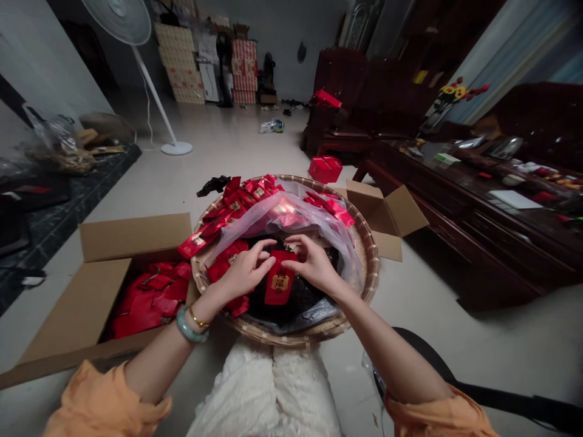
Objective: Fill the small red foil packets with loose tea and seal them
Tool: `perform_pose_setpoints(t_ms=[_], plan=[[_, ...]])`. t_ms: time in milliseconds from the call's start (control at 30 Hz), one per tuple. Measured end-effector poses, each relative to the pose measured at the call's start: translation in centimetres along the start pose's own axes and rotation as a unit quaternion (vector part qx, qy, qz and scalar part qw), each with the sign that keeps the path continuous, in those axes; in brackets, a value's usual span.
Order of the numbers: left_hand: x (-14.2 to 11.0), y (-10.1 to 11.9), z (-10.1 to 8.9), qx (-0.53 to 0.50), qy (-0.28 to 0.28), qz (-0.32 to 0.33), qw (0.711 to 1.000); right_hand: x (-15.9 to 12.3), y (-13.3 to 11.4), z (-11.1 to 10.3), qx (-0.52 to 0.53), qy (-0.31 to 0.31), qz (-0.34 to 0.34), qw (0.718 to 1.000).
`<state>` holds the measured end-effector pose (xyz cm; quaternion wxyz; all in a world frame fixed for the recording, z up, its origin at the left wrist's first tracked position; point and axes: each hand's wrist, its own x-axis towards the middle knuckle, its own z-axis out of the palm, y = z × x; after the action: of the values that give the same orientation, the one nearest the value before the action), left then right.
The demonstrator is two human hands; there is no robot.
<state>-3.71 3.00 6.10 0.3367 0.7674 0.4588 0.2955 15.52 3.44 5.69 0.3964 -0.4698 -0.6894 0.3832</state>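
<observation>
One red packet held between both hands

We count two hands on it: our left hand and our right hand meet near its upper edge, fingers curled and gripping it from either side, its gold label facing us. It sits over a dark heap inside one round woven bamboo tray. One clear plastic bag lies bunched across the tray's far half, and loose red packets crowd around it, overlapping too much to count. Our left wrist wears two pieces: one pale green bangle and one gold bracelet.

Just left of the tray, one open cardboard box holds a pile of red packets. A second open cardboard box stands just behind the tray's right side. Farther off, one red box sits on the tiled floor, with one white stand fan beyond it. One dark wooden sideboard runs along the right.
</observation>
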Motion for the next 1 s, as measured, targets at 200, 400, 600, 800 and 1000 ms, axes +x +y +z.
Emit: perform_pose_setpoints(t_ms=[200, 400, 600, 800, 1000], plan=[[0.5, -0.9, 2.3, -0.123, 0.042, -0.073, 0.989, 0.2, 1.7, 0.3, 0.172, -0.001, 0.131, 0.976], [0.0, -1.4, 4.8, -0.335, 0.071, -0.149, 0.928, -0.4, 2.5, 1.0, 0.190, 0.025, 0.141, 0.971], [-1.5, -1.9, 7.5, -0.532, -0.079, -0.234, 0.810, -1.1, 4.6, 2.1, 0.128, 0.042, 0.132, 0.982], [-1.6, -3.2, 8.0, -0.559, -0.068, -0.265, 0.783, -2.7, 7.6, 0.7, -0.130, 0.088, 0.086, 0.984], [-1.9, -3.3, 7.8, -0.562, -0.066, -0.272, 0.778, -5.5, 10.1, 0.0, -0.469, 0.023, 0.180, 0.865]])
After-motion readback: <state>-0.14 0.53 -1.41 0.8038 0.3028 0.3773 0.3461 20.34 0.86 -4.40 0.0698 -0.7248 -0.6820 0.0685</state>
